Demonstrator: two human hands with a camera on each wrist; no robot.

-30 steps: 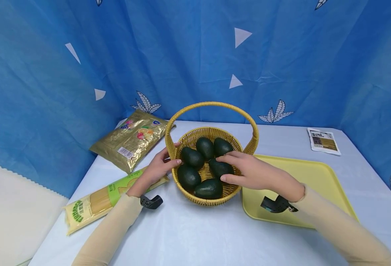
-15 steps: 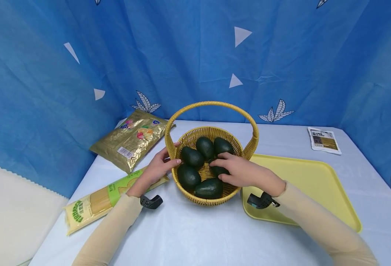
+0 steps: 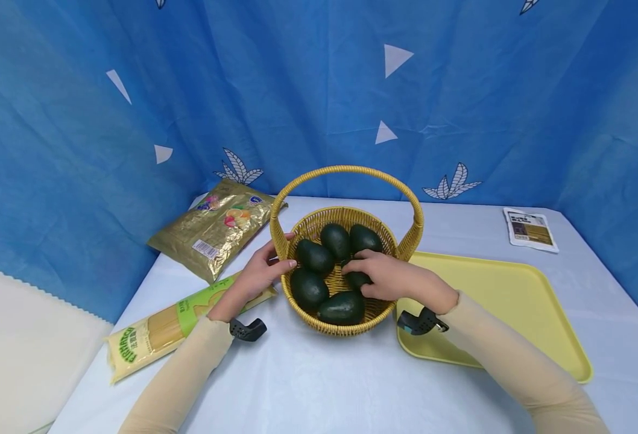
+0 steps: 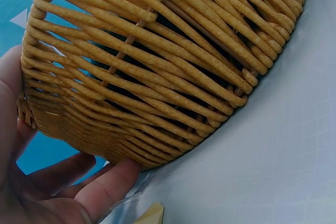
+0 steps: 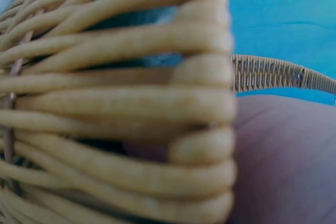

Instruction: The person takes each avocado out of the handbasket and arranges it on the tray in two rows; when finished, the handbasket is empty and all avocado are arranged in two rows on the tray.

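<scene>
Behind the bare left hand [image 3: 256, 274], a plain beige left sleeve [image 3: 180, 374] is worn, and just behind the same hand a bent black left camera [image 3: 248, 330], pitted with small holes, is carried. Behind the bare right hand [image 3: 392, 276], a matching right sleeve [image 3: 514, 361] and black right camera [image 3: 419, 322] are worn, the latter marked with teal.

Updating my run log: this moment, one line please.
left hand: holds wicker basket; right hand: grips avocado inside it; visible contents: six avocados; yellow tray: right of basket
</scene>
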